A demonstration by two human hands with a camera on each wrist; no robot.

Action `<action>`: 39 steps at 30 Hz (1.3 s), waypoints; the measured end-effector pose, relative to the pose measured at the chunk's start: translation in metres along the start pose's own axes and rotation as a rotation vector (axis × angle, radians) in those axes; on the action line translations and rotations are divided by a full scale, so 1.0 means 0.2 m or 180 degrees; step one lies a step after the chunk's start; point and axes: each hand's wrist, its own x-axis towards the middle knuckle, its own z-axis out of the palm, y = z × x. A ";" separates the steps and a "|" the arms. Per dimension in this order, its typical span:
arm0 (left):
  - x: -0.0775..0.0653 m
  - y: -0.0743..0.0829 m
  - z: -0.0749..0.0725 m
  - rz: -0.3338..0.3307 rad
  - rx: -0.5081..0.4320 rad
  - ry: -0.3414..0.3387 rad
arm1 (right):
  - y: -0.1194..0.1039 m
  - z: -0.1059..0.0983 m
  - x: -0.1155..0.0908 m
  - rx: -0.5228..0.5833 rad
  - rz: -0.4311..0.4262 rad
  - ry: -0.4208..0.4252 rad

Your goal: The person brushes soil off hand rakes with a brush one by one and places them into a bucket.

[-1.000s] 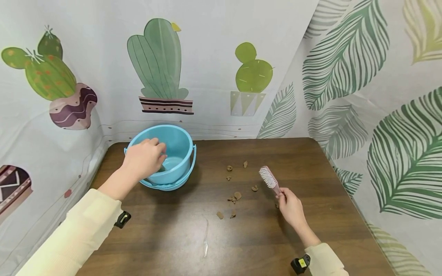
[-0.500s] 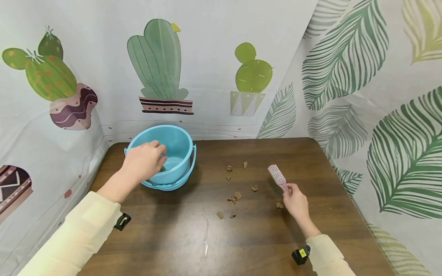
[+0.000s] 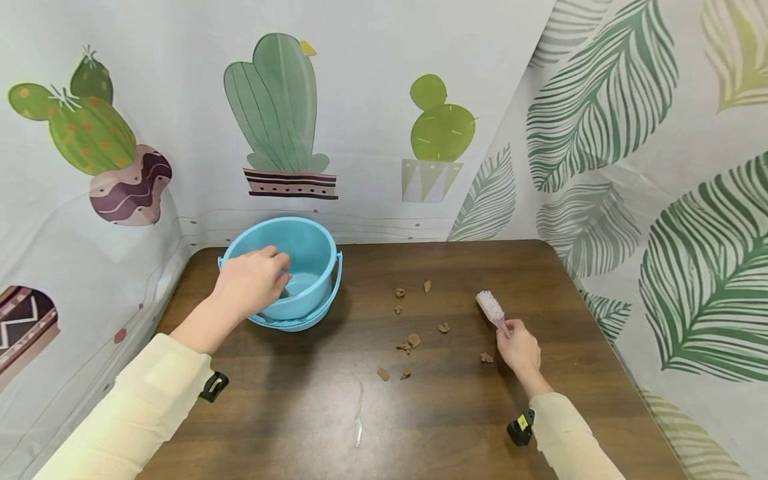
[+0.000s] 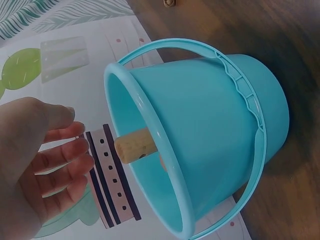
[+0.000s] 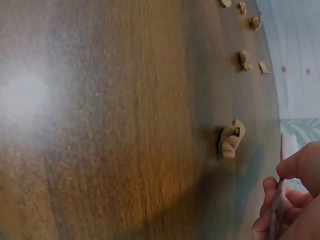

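Observation:
A light-blue bucket [image 3: 305,237] stands at the back left of the table, its handle hanging down round the outside. Above its mouth hovers my left hand [image 3: 251,280], fingers loosely bent and holding nothing. The left wrist view shows the end of a round wooden stick [image 4: 134,146] inside the bucket, apart from this hand [image 4: 47,160]; the rest of it is hidden by the wall. On the right, my right hand [image 3: 521,347] grips a pink brush [image 3: 492,307] by its handle, white bristles facing up. A crumpled brown scrap [image 5: 231,140] lies on the table near that hand.
Several small brown scraps [image 3: 413,340] are scattered over the middle of the wooden table [image 3: 300,413]. A thin clear strip [image 3: 358,430] lies toward the front. Cloth printed with cacti and leaves [image 3: 366,120] hangs behind and beside the table.
My right hand has shifted right with the brush, uncovering the brown scrap beside it, and the brush has turned slightly. My left hand has stayed over the bucket.

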 end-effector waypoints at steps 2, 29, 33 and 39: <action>0.00 0.00 0.00 -0.0014 -0.0007 -0.0025 | 0.01 0.00 0.01 -0.0016 0.0038 -0.0039; 0.03 0.01 -0.05 -0.0115 -0.0089 -0.0581 | 0.05 0.07 0.07 -0.0453 0.0123 -0.0065; 0.03 0.02 -0.06 -0.0127 -0.0137 -0.0699 | 0.05 0.07 0.07 -0.0535 0.0053 -0.0082; 0.03 0.02 -0.05 -0.0109 -0.0210 -0.0782 | 0.07 0.06 0.08 -0.0577 -0.0042 -0.0097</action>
